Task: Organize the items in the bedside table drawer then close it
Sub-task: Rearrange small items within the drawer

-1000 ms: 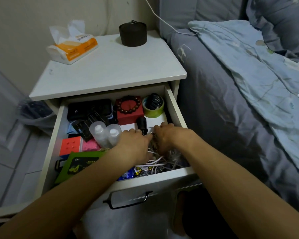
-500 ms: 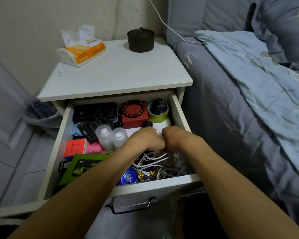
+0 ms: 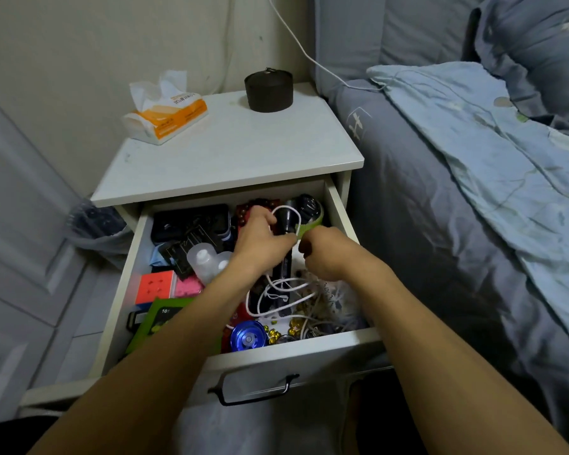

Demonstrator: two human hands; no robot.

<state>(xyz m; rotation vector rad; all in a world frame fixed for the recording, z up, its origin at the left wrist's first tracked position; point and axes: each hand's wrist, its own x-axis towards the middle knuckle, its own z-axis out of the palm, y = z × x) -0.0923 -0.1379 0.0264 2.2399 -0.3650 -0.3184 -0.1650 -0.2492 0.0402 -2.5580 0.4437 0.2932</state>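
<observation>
At the near edge of the open drawer (image 3: 296, 351), just behind its front panel and black handle (image 3: 253, 390), a blue round yo-yo-like disc (image 3: 247, 336) lies beside small gold beads (image 3: 278, 333) and a tangle of white cable (image 3: 283, 295). To the left sit a green card pack (image 3: 160, 318), an orange-faced puzzle cube (image 3: 155, 287) and a pink item (image 3: 188, 287). Over the middle of the drawer both hands work close together. The left hand (image 3: 260, 241) has its fingers curled round a black flashlight (image 3: 288, 221), with a loop of the white cable arching over the flashlight's head. The right hand (image 3: 326, 254) is curled into a loose fist just beside it, its fingers pinching the cable. Two translucent small bottles (image 3: 207, 257) stand left of the left wrist. Farther back lie a black case (image 3: 191, 221), a red box (image 3: 243, 215) partly hidden by the left hand, and a green tape roll (image 3: 312, 218) in the right rear corner. On the worktop (image 3: 243, 149) above rest a tissue pack (image 3: 165, 113) and a dark round lidded container (image 3: 268, 90). The bed (image 3: 457, 192) runs along the right.
</observation>
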